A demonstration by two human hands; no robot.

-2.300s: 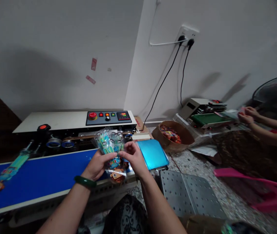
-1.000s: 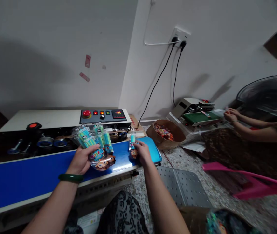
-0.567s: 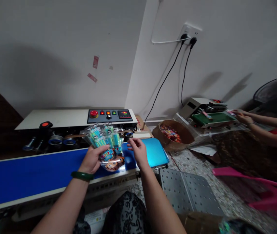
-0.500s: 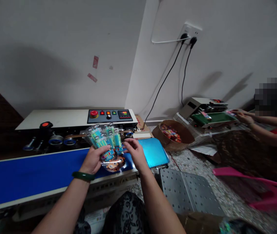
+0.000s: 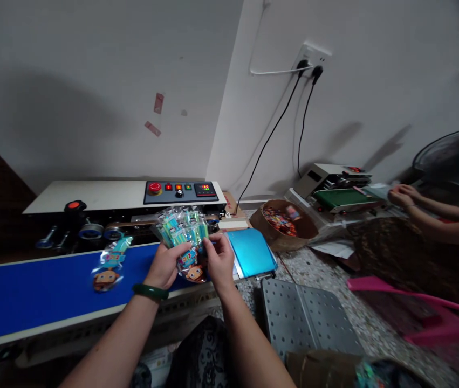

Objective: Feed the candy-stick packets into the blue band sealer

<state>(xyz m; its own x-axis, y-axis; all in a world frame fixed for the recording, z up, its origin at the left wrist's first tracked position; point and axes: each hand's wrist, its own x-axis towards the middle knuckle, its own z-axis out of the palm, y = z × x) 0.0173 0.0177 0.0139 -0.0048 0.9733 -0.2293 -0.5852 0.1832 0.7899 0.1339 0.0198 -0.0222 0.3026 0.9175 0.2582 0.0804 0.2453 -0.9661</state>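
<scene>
My left hand, with a green bangle at its wrist, grips a fanned bunch of clear plastic packets. Inside them show green and blue striped sticks, and a cartoon face is printed at the bottom. At the bunch's right edge, my right hand pinches a packet with thumb and fingertips. Both hands are above the blue conveyor belt of a band sealer. A single packet of the same kind lies on the belt to the left, its top edge by the rollers.
A blue shiny sheet covers the belt's right end. Beyond it stand a box of colourful packets and a second sealer with a green belt, where a co-worker's hands are. A grey perforated step and pink stool are at right.
A single packet now lies on the belt to the left. My right hand has closed on the bunch's edge. Over the far box a small packet shows, and the co-worker's hands have shifted slightly.
</scene>
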